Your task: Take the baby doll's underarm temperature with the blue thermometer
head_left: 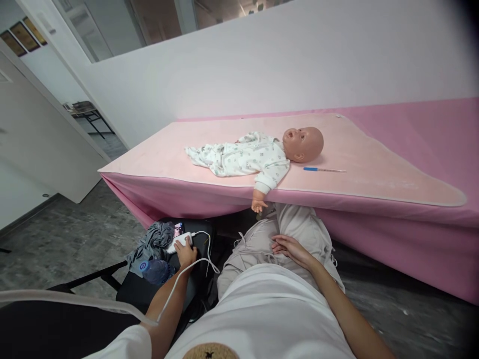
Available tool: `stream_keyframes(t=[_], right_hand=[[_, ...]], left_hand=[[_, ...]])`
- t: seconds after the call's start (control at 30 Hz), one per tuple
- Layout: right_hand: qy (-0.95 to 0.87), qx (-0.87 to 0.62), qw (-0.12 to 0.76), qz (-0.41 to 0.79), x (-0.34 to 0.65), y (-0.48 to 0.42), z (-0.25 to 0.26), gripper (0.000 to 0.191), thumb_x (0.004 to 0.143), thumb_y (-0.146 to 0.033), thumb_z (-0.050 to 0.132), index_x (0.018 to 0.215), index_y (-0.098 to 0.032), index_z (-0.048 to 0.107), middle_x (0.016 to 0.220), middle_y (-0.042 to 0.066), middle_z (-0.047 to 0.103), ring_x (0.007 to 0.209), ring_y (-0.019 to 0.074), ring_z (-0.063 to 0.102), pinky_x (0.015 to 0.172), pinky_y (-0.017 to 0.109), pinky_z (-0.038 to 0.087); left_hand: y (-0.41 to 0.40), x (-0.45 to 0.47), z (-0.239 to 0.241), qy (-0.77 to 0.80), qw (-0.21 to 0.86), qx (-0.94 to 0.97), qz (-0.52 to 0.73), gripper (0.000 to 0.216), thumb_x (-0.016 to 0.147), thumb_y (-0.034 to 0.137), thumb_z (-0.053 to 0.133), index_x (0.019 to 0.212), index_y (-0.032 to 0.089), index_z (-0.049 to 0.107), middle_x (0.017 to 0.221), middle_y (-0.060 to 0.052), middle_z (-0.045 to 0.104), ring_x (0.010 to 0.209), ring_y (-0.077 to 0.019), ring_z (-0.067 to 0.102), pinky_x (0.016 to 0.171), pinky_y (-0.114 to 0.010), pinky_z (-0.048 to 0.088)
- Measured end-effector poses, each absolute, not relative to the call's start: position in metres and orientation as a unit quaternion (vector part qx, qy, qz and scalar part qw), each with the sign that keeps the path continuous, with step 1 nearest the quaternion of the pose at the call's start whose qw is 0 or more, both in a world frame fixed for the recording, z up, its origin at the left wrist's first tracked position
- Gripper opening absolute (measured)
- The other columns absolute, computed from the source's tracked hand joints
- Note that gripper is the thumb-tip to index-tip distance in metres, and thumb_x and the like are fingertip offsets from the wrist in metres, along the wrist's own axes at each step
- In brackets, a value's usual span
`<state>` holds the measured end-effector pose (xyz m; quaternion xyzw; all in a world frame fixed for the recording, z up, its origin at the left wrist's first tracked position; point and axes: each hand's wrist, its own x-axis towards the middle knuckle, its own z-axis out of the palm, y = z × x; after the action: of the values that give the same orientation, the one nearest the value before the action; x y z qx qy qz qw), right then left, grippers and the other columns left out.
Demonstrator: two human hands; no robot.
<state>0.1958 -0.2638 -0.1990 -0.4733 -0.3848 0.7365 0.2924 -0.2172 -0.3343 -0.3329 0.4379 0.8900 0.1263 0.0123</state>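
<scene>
My left hand (186, 253) reaches down to the black chair at my left, its fingers closed over a white power bank (178, 244) with a white cable (204, 260) plugged in. A phone (178, 229) with a lit screen lies right behind it. My right hand (292, 249) rests on my lap, fingers stretched out and holding nothing. On the table in front of me a baby doll (243, 157) in a white patterned suit lies on its back, head to the right, one arm hanging over the edge. A thermometer-like stick (324, 170) with a blue end lies beside its head.
A pale peach mat (374, 149) covers part of the pink-draped table (422, 129). Grey cloth (156, 242) and a bluish plastic bottle (155, 270) share the black chair (198, 229) with the power bank. A white wall stands behind the table; a doorway is at the left.
</scene>
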Motion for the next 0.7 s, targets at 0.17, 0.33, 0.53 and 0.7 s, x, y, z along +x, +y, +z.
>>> stream_keyframes(t=[0.17, 0.33, 0.53, 0.7], right_hand=[[-0.382, -0.470, 0.294, 0.739, 0.196, -0.263, -0.200, 0.008, 0.082, -0.018, 0.052, 0.088, -0.017, 0.058, 0.071, 0.003, 0.068, 0.061, 0.0115, 0.064, 0.060, 0.021, 0.052], [-0.382, -0.469, 0.296, 0.739, 0.197, -0.264, -0.200, 0.008, 0.082, -0.018, 0.053, 0.088, -0.017, 0.058, 0.072, 0.003, 0.068, 0.061, 0.0117, 0.064, 0.061, 0.022, 0.052], [-0.385, -0.475, 0.293, 0.735, 0.196, -0.264, -0.199, 0.008, 0.083, -0.018, 0.051, 0.088, -0.017, 0.058, 0.071, 0.003, 0.068, 0.061, 0.0112, 0.064, 0.060, 0.021, 0.052], [-0.385, -0.477, 0.291, 0.735, 0.196, -0.263, -0.199, 0.008, 0.083, -0.018, 0.051, 0.088, -0.018, 0.057, 0.072, 0.003, 0.068, 0.062, 0.0112, 0.065, 0.062, 0.021, 0.052]], left_hand=[[-0.337, -0.221, -0.338, 0.878, 0.008, 0.463, 0.122, 0.055, 0.074, 0.019, 0.055, 0.126, 0.005, 0.042, 0.140, -0.025, 0.025, 0.131, -0.0422, 0.018, 0.104, -0.049, 0.021], [-0.342, -0.221, -0.344, 0.873, 0.003, 0.471, 0.126, 0.058, 0.074, 0.013, 0.051, 0.129, 0.004, 0.037, 0.142, -0.025, 0.021, 0.132, -0.0419, 0.016, 0.105, -0.048, 0.022], [-0.339, -0.217, -0.346, 0.874, -0.005, 0.467, 0.136, 0.063, 0.072, 0.014, 0.050, 0.131, 0.000, 0.032, 0.141, -0.027, 0.021, 0.132, -0.0435, 0.014, 0.105, -0.049, 0.021], [-0.335, -0.219, -0.345, 0.878, -0.014, 0.457, 0.140, 0.064, 0.070, 0.017, 0.054, 0.129, 0.002, 0.035, 0.137, -0.027, 0.023, 0.129, -0.0441, 0.017, 0.103, -0.051, 0.021]])
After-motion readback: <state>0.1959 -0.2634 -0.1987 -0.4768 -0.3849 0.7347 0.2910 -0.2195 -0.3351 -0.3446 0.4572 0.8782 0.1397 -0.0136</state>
